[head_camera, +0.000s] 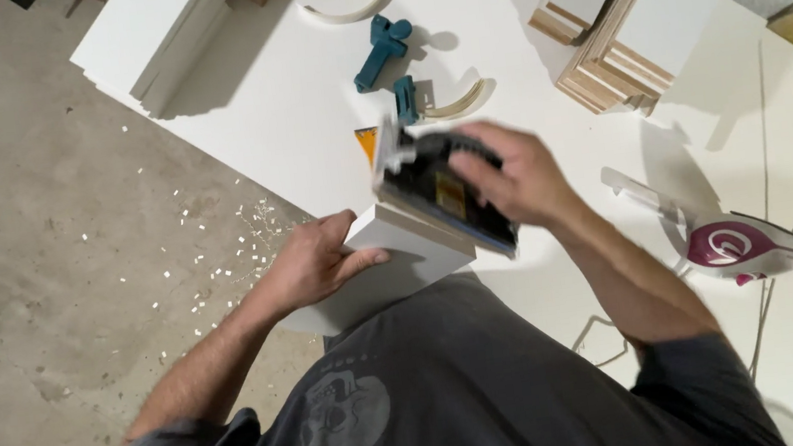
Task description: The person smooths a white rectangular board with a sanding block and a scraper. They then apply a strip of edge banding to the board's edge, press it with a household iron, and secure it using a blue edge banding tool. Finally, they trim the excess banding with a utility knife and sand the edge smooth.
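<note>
My right hand (517, 178) grips a black hand-held power tool (438, 193) with a yellow label, blurred by motion, resting on the top edge of a white board (396, 258). My left hand (316, 261) presses flat against the left side of that white board, which stands on edge at the near rim of the white worktable (302, 113). Just behind the tool lies a small orange triangular piece (366, 141).
Two teal clamps (383, 48) and curved white strips (360, 6) lie on the table. Stacks of white-faced boards (633, 12) sit at the far right, another stack (161, 30) at the far left. A clothes iron (747, 248) with its cord rests at right. Chips litter the concrete floor (34, 227).
</note>
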